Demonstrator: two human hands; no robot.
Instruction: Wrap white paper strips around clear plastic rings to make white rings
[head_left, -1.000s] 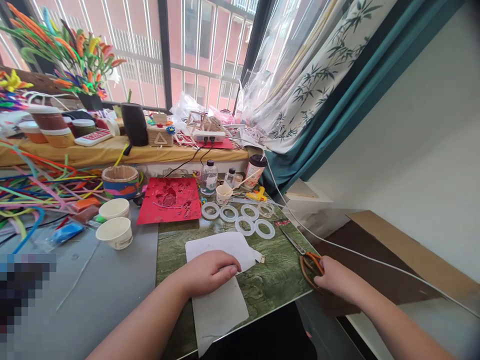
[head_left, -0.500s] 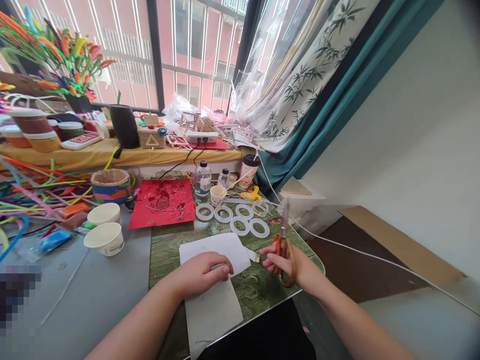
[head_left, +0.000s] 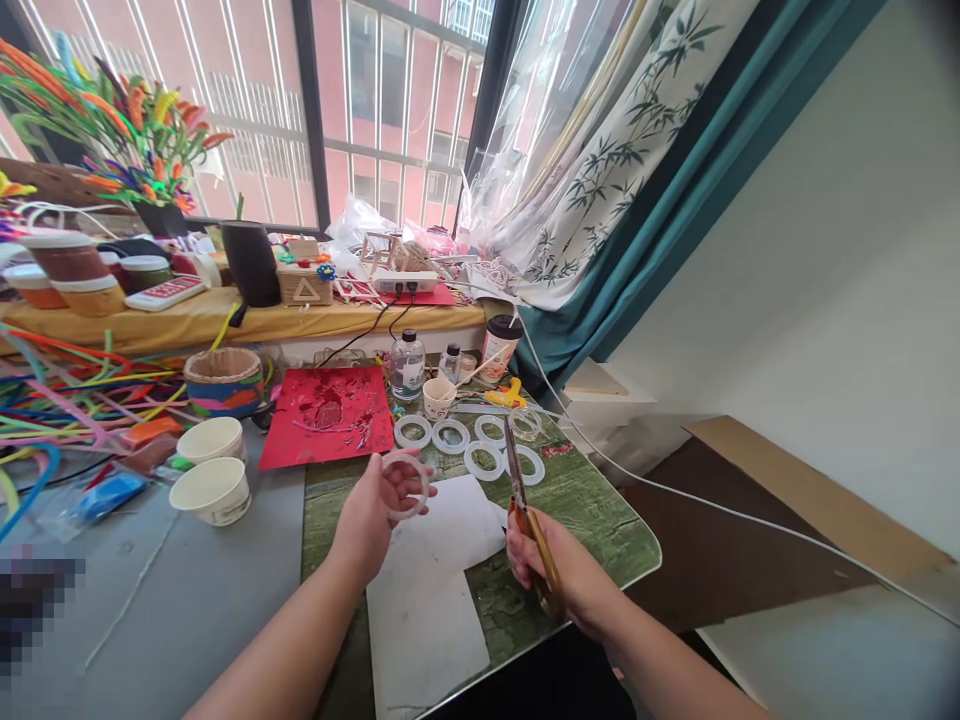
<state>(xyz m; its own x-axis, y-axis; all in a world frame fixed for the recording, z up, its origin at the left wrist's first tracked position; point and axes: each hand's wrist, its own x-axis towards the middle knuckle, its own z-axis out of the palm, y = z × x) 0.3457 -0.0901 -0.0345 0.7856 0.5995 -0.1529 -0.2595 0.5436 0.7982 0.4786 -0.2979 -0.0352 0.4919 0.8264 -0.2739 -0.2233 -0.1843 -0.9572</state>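
Observation:
A translucent ring (head_left: 405, 513) is held upright in the fingers of my left hand (head_left: 373, 515), above the upper left part of the white paper (head_left: 427, 630). My right hand (head_left: 551, 560) grips scissors (head_left: 517, 475) with orange-brown handles, their blades closed and pointing away from me. Just beyond the paper lie several more translucent rings (head_left: 484, 461) on the green table (head_left: 592, 515). Part of the paper's right edge is near my right fingers.
To the left are a red sheet (head_left: 281, 435) with scraps and two paper cups (head_left: 214, 492). Behind the rings stand a clear bottle (head_left: 408, 368), a small cup (head_left: 438, 398), a lidded drink cup (head_left: 499, 348) and a yellow glue gun (head_left: 507, 392). A white cable (head_left: 637, 478) crosses the right side.
My left hand has risen off the paper and turned, showing the ring in its fingers. My right hand has shifted slightly left and down, and the scissors now tilt to the left.

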